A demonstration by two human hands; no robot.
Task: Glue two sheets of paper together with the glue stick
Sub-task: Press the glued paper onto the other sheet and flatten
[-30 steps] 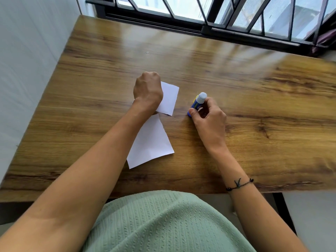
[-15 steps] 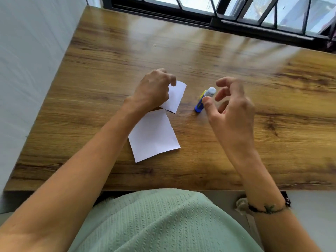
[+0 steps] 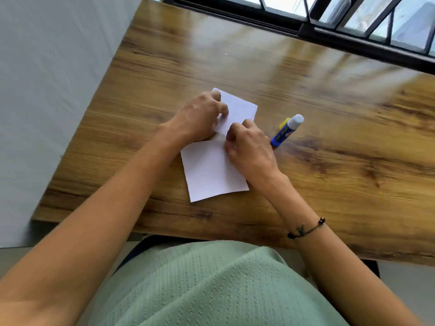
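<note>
Two small white sheets lie on the wooden table (image 3: 329, 175). The far sheet (image 3: 240, 109) overlaps the top edge of the near sheet (image 3: 209, 170). My left hand (image 3: 200, 118) rests on the far sheet with its fingers curled onto the paper. My right hand (image 3: 249, 147) presses down where the two sheets meet, fingers bent on the paper. The join itself is hidden under both hands. A blue glue stick (image 3: 286, 130) with a white cap lies on the table just right of my right hand, untouched.
A white wall (image 3: 47, 90) runs along the table's left edge. A black window frame with bars (image 3: 353, 24) lines the far edge. The table's front edge is close to my green-clad torso (image 3: 211, 285).
My right hand let go of the glue stick, left it lying on the table, and moved left onto the sheets. My left hand shifted on the far sheet.
</note>
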